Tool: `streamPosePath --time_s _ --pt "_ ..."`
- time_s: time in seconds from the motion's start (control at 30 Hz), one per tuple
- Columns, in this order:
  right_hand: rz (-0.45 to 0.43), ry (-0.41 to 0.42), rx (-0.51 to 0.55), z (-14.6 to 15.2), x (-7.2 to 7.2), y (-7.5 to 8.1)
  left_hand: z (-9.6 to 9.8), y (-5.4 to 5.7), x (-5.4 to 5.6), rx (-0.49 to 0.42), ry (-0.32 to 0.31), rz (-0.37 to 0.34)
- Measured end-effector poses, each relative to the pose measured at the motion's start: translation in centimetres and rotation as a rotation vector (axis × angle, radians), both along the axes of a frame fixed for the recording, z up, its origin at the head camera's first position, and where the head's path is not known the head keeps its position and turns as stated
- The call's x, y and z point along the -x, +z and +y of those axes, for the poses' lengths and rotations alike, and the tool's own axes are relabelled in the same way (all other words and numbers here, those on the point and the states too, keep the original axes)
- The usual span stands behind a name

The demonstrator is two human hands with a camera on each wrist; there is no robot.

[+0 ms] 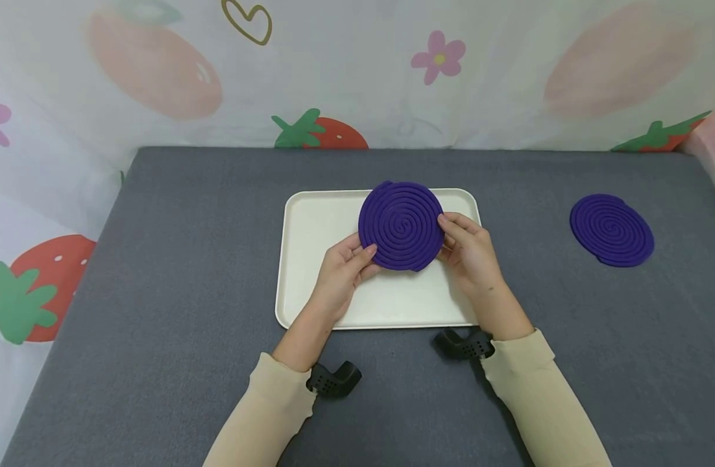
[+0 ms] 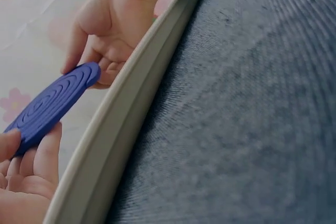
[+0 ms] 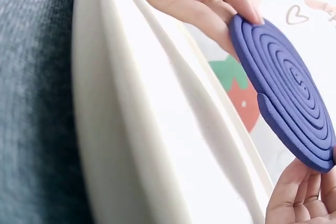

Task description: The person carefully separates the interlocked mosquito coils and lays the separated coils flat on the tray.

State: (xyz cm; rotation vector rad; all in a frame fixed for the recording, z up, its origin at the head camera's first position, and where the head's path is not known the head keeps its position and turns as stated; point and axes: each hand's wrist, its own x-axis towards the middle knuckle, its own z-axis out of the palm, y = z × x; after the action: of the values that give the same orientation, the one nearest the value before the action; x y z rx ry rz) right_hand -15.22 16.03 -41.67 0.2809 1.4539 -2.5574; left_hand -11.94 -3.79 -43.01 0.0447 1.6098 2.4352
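Note:
Both hands hold a flat, round, purple spiral coaster (image 1: 401,226) above a cream tray (image 1: 316,285). My left hand (image 1: 341,269) pinches its lower left edge, thumb on top and fingers beneath. On the opposite edge, my right hand (image 1: 467,250) grips it between thumb and fingers. In the left wrist view the coaster (image 2: 52,100) is tilted and clear of the tray's rim (image 2: 131,98). The right wrist view shows the ridged spiral face of the coaster (image 3: 286,85), with a stepped end along its rim.
A second purple spiral coaster (image 1: 612,230) lies on the grey cloth-covered table (image 1: 188,272), to the right of the tray. Behind the table hangs a white curtain (image 1: 357,78) printed with strawberries and flowers. A black wrist camera (image 1: 334,379) sits on the left wrist, another (image 1: 464,344) on the right.

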Motion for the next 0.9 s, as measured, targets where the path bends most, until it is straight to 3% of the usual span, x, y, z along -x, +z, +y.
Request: streamPosePath --time_s 0.23,0.67,0.9 --pt "0.020 0.003 0.005 -0.11 0.06 -0.04 0.00 -0.02 0.06 -0.031 0.065 0.009" --pt "0.023 -0.062 0.007 -0.15 0.02 -0.08 -0.02 -0.14 0.27 -0.125 0.027 -0.017" --pt "0.022 -0.095 -0.022 -0.10 0.09 -0.25 -0.09 -0.20 0.21 -0.073 0.027 0.011"
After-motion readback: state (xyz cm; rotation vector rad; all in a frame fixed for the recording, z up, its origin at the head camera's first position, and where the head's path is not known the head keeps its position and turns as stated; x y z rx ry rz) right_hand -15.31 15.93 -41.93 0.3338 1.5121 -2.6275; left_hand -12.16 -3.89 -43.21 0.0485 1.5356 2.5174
